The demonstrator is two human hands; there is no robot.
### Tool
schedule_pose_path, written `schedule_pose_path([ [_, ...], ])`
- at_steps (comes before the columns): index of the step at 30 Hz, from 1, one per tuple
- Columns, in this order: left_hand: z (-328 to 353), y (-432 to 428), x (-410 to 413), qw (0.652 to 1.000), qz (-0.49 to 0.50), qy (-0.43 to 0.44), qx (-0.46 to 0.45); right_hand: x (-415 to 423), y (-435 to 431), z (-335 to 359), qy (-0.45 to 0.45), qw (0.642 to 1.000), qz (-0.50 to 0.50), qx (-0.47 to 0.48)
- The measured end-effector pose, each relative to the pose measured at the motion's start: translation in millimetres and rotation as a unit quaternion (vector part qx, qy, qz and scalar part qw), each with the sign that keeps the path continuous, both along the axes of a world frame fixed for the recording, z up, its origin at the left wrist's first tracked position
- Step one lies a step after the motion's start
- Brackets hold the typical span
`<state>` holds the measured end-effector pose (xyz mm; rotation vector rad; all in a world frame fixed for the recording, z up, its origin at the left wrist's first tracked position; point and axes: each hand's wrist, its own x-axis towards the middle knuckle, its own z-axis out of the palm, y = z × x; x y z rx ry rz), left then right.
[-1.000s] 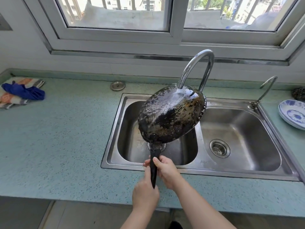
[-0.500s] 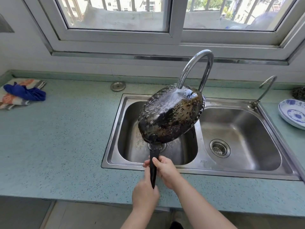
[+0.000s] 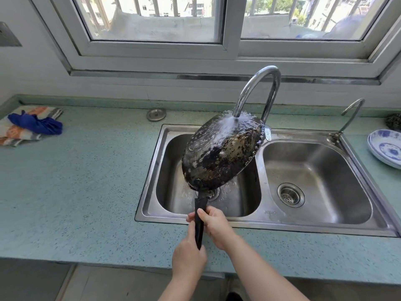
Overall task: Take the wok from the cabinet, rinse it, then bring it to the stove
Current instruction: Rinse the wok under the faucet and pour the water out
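The wok (image 3: pixel 221 153) is held tilted over the sink's (image 3: pixel 260 222) left basin, underside toward the camera, and is struck by water from the tap (image 3: pixel 258 83). Its handle (image 3: pixel 200 203) is gripped by both hands: right hand (image 3: pixel 214 227) higher, left hand (image 3: pixel 188 257) at the end. The tap's riser stands just beside the wok's far rim. Plates (image 3: pixel 386 148) are stacked at the desk's (image 3: pixel 86 181) right edge and a cloth (image 3: pixel 34 124) lies far left, with open desk between.

On the speckled green countertop (image 3: pixel 86 192) we see a blue cloth (image 3: pixel 38 124) lying on a striped orange towel (image 3: pixel 15 135) at far left, a round metal drain cover (image 3: pixel 156 114) near the back wall, and stacked blue-and-white plates (image 3: pixel 386 148) at far right. Above is a barred window (image 3: pixel 152 18).
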<state>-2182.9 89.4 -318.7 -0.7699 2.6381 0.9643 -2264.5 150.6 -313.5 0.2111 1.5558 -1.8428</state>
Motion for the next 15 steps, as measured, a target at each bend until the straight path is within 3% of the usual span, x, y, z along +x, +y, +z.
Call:
schedule_pose_path([
  [15,-0.8,-2.9,1.6,1.0,0.006,0.016,0.017,0.9,-2.6,-1.5,0.011,1.0,0.006,0.004],
])
